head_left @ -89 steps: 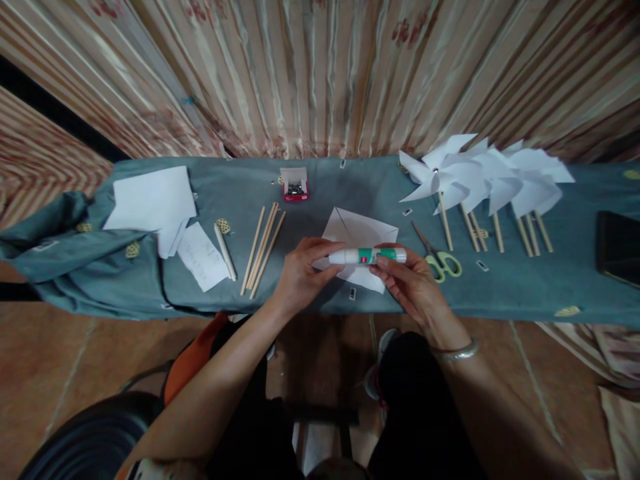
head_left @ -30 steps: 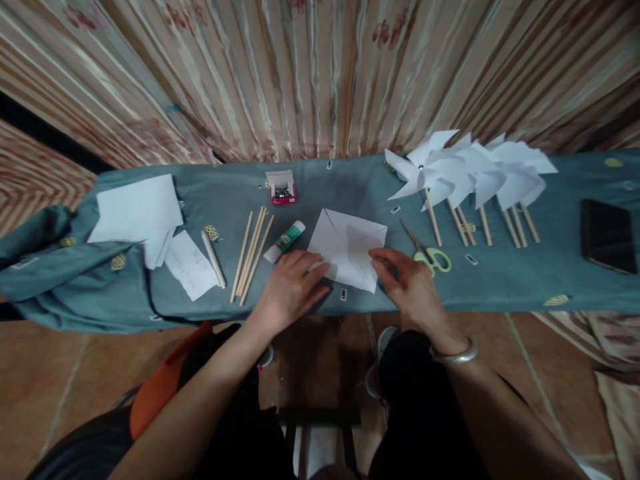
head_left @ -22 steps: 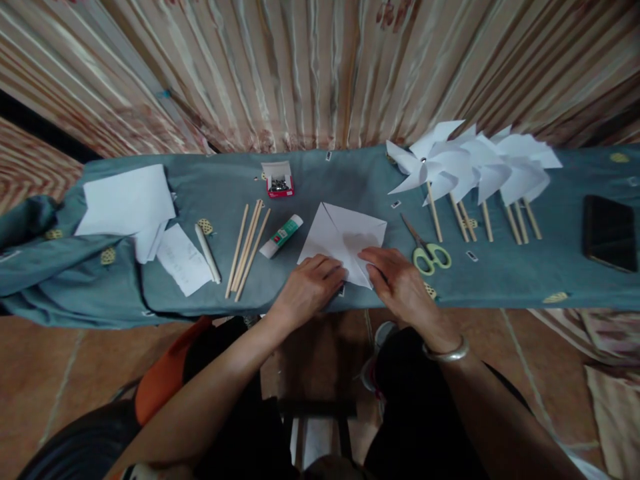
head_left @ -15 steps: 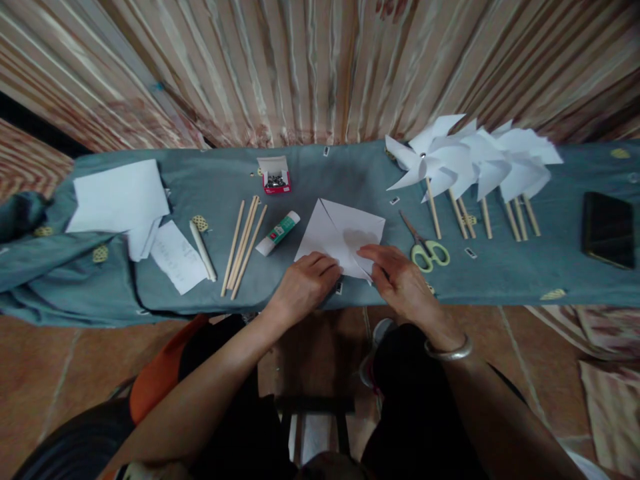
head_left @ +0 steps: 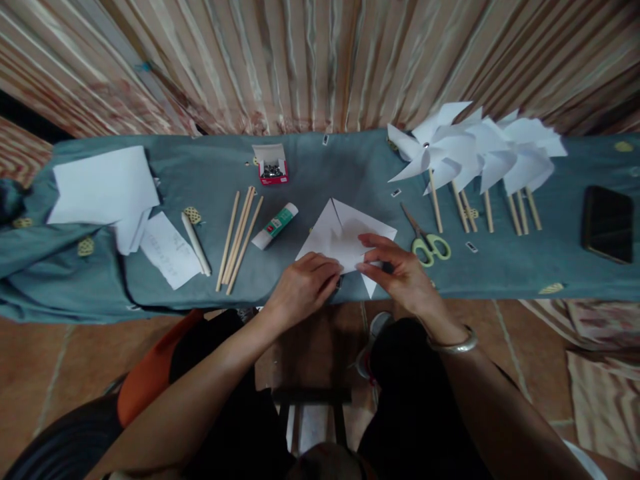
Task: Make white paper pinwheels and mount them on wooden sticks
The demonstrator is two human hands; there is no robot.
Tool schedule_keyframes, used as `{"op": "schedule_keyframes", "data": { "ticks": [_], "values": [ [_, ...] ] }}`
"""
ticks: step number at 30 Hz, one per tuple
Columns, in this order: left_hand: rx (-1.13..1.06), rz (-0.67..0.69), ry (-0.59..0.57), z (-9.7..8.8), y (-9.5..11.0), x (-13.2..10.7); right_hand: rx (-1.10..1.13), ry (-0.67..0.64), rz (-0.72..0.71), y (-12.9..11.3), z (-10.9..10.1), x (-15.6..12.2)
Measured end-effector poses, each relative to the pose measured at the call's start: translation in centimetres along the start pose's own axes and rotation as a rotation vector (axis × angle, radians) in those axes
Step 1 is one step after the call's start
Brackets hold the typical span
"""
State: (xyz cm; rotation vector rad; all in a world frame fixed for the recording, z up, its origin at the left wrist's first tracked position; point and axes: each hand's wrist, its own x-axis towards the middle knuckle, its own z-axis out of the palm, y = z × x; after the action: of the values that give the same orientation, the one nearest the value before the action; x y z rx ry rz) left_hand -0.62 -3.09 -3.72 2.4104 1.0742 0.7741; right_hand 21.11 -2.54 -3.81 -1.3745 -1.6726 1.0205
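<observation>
A white square paper (head_left: 340,233) with cuts running in from its corners lies on the cloth in front of me. My left hand (head_left: 306,283) is closed, pinching the near left edge of the sheet between thumb and fingers. At its near right edge my right hand (head_left: 400,270) has the thumb and a finger closed on the paper, the index finger raised a little above it. A pointed flap of the sheet sticks out toward me below the right fingertips. Green-handled scissors (head_left: 425,248) lie just beyond my right hand. A glue stick (head_left: 275,227) is left of the paper.
Several paper pinwheels (head_left: 465,150) on sticks lie at the right, with a black phone (head_left: 607,224) farther over. To the left are loose wooden sticks (head_left: 240,240), a red box of metal pins (head_left: 273,170), a white pen-like stick (head_left: 197,243), a written note (head_left: 170,253) and white sheets (head_left: 105,187).
My right hand has shifted from pressing on the paper to its near right edge, with the fingers lifted more. The pointed flap now sticks out farther toward me. My left hand stays put.
</observation>
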Motion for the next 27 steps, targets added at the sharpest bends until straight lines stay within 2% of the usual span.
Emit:
{"op": "schedule_keyframes", "data": {
  "ticks": [7, 12, 27],
  "values": [
    [0.026, 0.057, -0.01, 0.1, -0.1, -0.1, -0.236, 0.103, -0.083, -0.1, 1.2, 0.2],
    [-0.043, 0.027, 0.009, 0.4, -0.2, 0.0, -0.322, 0.148, -0.082, -0.5, 1.6, 0.1],
    [-0.141, -0.051, -0.008, 0.4, -0.4, 0.5, -0.355, 0.169, -0.09, -0.6, 1.9, 0.0]
  ]
}}
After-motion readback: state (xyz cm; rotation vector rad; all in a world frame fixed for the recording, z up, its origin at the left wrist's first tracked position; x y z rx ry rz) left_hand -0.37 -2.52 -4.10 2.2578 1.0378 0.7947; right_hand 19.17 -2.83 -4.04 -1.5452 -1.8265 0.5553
